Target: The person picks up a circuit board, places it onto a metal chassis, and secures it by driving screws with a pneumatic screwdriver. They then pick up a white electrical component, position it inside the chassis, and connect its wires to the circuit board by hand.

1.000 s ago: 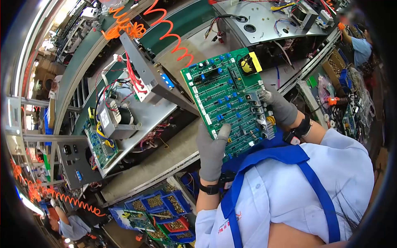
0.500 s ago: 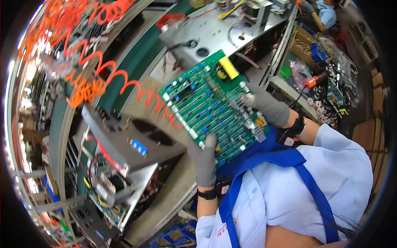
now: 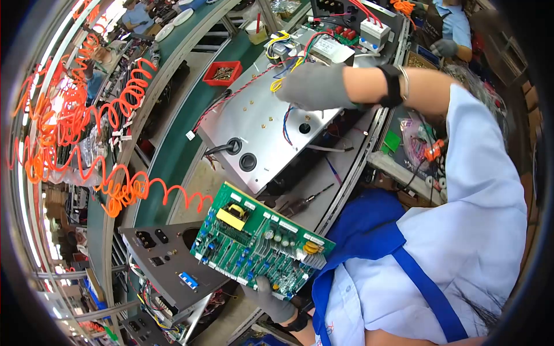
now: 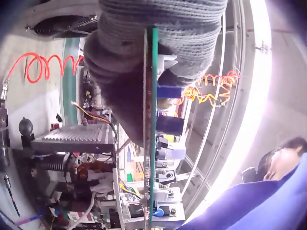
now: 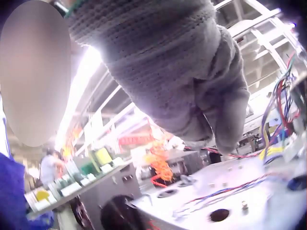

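My gloved left hand [image 3: 270, 301] grips a green circuit board [image 3: 228, 245] at its lower edge, thumb on the component side. The board carries a yellow transformer [image 3: 232, 217] and rows of small parts. In the left wrist view the board [image 4: 154, 129] appears edge-on between thumb and fingers. My gloved right hand [image 3: 316, 86] is off the board, over a silver metal chassis plate [image 3: 259, 147]. Its fingers point downward, slightly bent, in the right wrist view, with the fingertips [image 5: 226, 143] near a red twisted wire [image 5: 242, 155]. Yellow wires [image 3: 277, 85] lie beside this hand.
A red bin of screws [image 3: 223, 74] stands behind the plate. A dark grey panel [image 3: 173, 265] rises below left of the board. Orange coiled hoses [image 3: 130, 187] hang at left. A screwdriver-like tool [image 3: 303, 203] lies by the rail. Another worker [image 3: 453, 26] is at upper right.
My right hand has let go of the board and moved up over the metal plate. The board, in my left hand, has turned and shifted down-left. The head view has swung toward the plate.
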The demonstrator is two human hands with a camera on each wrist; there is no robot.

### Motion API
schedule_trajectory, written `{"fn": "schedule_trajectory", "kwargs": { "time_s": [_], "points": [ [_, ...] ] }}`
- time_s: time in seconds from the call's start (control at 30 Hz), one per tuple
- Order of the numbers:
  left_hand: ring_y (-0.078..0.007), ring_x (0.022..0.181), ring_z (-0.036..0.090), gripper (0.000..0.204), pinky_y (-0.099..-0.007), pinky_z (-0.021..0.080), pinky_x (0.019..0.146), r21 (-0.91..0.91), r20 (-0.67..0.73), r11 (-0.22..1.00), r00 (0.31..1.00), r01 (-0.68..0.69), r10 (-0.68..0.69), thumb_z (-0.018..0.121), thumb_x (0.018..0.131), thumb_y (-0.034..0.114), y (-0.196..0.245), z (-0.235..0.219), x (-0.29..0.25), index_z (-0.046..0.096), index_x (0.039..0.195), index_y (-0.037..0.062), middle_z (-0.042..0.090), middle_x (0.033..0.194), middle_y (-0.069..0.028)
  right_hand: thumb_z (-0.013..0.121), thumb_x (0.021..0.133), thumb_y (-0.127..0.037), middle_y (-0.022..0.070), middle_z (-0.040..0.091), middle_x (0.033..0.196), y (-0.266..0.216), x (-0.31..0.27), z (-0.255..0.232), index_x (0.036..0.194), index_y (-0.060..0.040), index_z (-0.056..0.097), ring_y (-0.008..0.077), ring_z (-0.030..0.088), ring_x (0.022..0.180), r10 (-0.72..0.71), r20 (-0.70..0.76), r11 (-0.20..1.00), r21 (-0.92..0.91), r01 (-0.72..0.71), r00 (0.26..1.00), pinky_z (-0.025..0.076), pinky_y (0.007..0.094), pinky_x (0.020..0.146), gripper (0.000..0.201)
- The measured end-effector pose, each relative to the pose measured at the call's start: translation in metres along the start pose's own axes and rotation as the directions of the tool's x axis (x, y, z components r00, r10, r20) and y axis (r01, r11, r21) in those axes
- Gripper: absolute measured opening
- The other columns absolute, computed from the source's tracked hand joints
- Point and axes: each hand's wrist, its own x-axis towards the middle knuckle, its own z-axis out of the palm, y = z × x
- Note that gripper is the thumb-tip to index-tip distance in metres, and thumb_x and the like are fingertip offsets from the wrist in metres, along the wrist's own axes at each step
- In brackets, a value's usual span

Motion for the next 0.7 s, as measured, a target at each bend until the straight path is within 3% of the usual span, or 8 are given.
{"fn": "schedule_trajectory", "kwargs": {
  "time_s": [0.1,0.17,0.3,0.4,0.53,0.6,0.63,0.7],
  "points": [
    [-0.022,0.098,0.057,0.066,-0.0356,0.047,0.086,0.036,-0.078,0.999,0.997,0.025,-0.023,0.068,0.08,0.025,-0.007,0.011,-0.017,0.04,0.133,-0.0046,0.056,0.116,-0.013,0.062,0.078,-0.013,0.0181,0.067,0.094,0.011,0.032,0.005,0.094,-0.0002,0.067,0.0345,0.066,0.088,0.024,0.217,0.987,-0.159,0.011,0.976,0.053,0.0445,0.068,0.022],
    [-0.0218,0.099,0.056,0.068,-0.0355,0.047,0.086,-0.007,-0.112,1.0,0.993,0.022,-0.023,0.069,0.08,0.027,-0.015,0.019,-0.027,0.04,0.133,-0.0043,0.055,0.118,-0.0132,0.064,0.078,-0.017,0.0178,0.067,0.091,0.01,0.044,0.01,0.093,0.0001,0.067,0.0346,0.066,0.084,-0.046,0.437,0.951,-0.256,0.173,0.898,0.052,0.0461,0.067,0.024],
    [-0.0223,0.099,0.057,0.071,-0.0352,0.048,0.085,-0.017,-0.163,1.0,0.987,0.008,-0.01,0.072,0.08,0.031,-0.02,0.025,-0.032,0.039,0.133,-0.0036,0.054,0.118,-0.0148,0.066,0.077,-0.021,0.0177,0.067,0.093,0.008,0.052,-0.002,0.098,-0.0009,0.068,0.0346,0.065,0.086,-0.17,0.485,0.928,-0.215,0.305,0.858,0.051,0.0475,0.068,0.029],
    [-0.0219,0.097,0.058,0.069,-0.0346,0.049,0.083,-0.024,-0.146,1.0,0.989,0.004,-0.008,0.071,0.08,0.03,-0.02,0.024,-0.028,0.04,0.131,-0.0042,0.056,0.116,-0.0144,0.066,0.079,-0.026,0.0172,0.067,0.093,0.015,0.05,-0.012,0.098,-0.0022,0.068,0.0326,0.065,0.087,-0.061,0.486,0.98,-0.138,0.146,0.872,0.051,0.0448,0.072,0.03],
    [-0.02,0.096,0.057,0.066,-0.0339,0.048,0.083,-0.008,-0.13,1.0,0.992,0.003,-0.004,0.07,0.08,0.029,-0.012,0.025,-0.018,0.042,0.129,-0.0051,0.056,0.115,-0.0127,0.057,0.087,-0.026,0.0145,0.064,0.084,0.03,0.048,-0.009,0.088,-0.0012,0.064,0.0262,0.065,0.078,-0.134,0.217,0.987,-0.056,0.149,0.967,0.051,0.0396,0.069,0.025],
    [-0.0198,0.097,0.057,0.066,-0.034,0.048,0.084,-0.007,-0.094,1.0,0.995,-0.017,0.017,0.068,0.08,0.028,-0.012,0.021,-0.011,0.041,0.131,-0.0053,0.055,0.116,-0.0131,0.054,0.088,-0.022,0.0118,0.062,0.077,0.03,0.044,-0.023,0.085,0.0001,0.058,0.0204,0.064,0.067,0.023,0.004,0.863,0.504,-0.022,1.0,0.052,0.0363,0.061,0.023],
    [-0.0198,0.098,0.056,0.067,-0.034,0.047,0.085,-0.005,-0.104,1.0,0.994,-0.027,0.026,0.068,0.081,0.028,-0.013,0.018,-0.009,0.04,0.132,-0.0053,0.055,0.117,-0.0133,0.053,0.089,-0.021,0.0089,0.059,0.072,0.022,0.032,-0.043,0.084,0.0,0.053,0.0149,0.061,0.058,0.075,0.017,0.653,0.755,-0.063,0.997,0.05,0.0312,0.054,0.021],
    [-0.0201,0.099,0.056,0.071,-0.0342,0.046,0.087,-0.005,-0.108,0.999,0.993,-0.043,0.042,0.07,0.081,0.029,-0.015,0.011,-0.005,0.039,0.134,-0.0052,0.054,0.119,-0.0138,0.053,0.087,-0.018,0.0084,0.059,0.071,0.026,0.037,-0.056,0.087,-0.0004,0.052,0.0138,0.058,0.057,0.096,-0.071,0.672,0.741,-0.012,0.993,0.047,0.0301,0.051,0.017]
  ]
}}
